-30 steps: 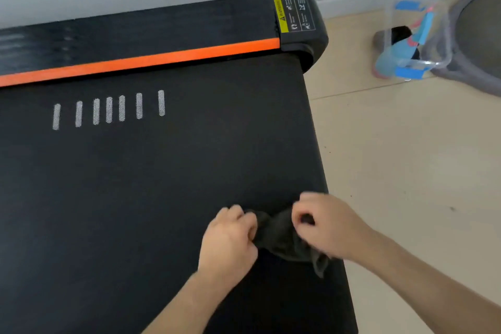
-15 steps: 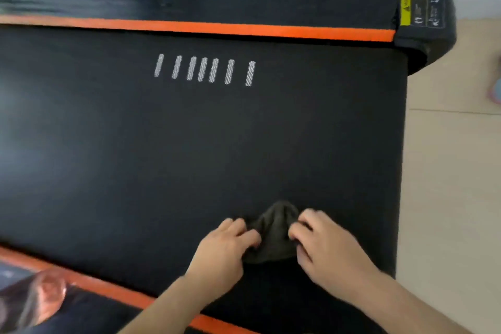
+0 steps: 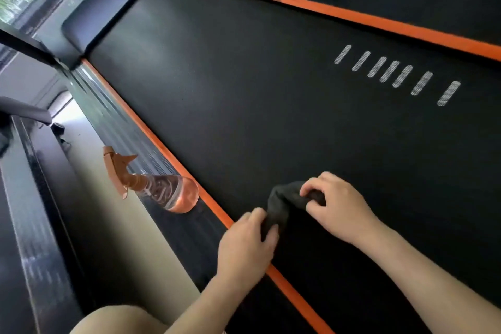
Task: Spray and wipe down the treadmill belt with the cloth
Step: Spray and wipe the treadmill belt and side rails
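While both hands close on it, the dark grey cloth [image 3: 284,200] lies bunched on the black treadmill belt [image 3: 271,95], just inside the belt's near edge. The left hand [image 3: 245,248] grips the cloth's near-left end with its fingers [image 3: 256,215] curled round the fabric, and its wrist crosses the near orange stripe [image 3: 173,154]. The right hand [image 3: 340,206] grips the far-right end, fingertips [image 3: 311,188] tucked down into the folds. Between the two hands the cloth humps up off the belt, and each end is hidden under a hand.

Left of the left hand, and apart from it, a clear spray bottle [image 3: 168,191] with an orange trigger head seems to lie on its side on the ribbed near side rail [image 3: 127,133]. Its head points left, out over the pale floor [image 3: 89,171]. The orange stripe runs between bottle and cloth.

Far to the right, seven slanted white dashes [image 3: 397,73] mark the belt, well apart from the hands. Beyond them run a second orange stripe [image 3: 379,22] and the black far rail. A bare knee [image 3: 113,318] shows at the near left edge.
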A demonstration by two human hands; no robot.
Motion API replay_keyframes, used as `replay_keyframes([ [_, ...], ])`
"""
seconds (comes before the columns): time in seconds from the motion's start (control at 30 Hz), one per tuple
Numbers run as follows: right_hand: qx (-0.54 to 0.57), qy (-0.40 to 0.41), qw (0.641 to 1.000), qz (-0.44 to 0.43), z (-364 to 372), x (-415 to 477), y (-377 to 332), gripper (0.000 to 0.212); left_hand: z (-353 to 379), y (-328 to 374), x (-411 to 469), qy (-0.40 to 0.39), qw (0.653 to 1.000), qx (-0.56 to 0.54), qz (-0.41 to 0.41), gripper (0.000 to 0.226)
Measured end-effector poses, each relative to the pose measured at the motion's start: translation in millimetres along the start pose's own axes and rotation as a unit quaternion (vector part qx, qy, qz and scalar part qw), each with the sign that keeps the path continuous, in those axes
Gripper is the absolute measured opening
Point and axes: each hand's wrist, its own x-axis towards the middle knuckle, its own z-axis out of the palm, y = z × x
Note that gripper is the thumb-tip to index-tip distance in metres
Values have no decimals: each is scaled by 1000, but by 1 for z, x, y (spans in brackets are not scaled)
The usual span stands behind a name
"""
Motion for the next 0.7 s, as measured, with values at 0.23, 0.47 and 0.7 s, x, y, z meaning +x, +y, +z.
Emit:
replay_keyframes([
  [0.23,137,-232,950,160,10,50,-59,19,-46,-8,18,-115,981,-156,-8,15],
  [0.47,504,-124,844,136,-62,106,-211,35,-229,9,70,-22,912,-402,75,20],
  [0.7,360,-102,918,130,-50,184,-277,22,-298,-104,176,37,921,-387,14,5],
])
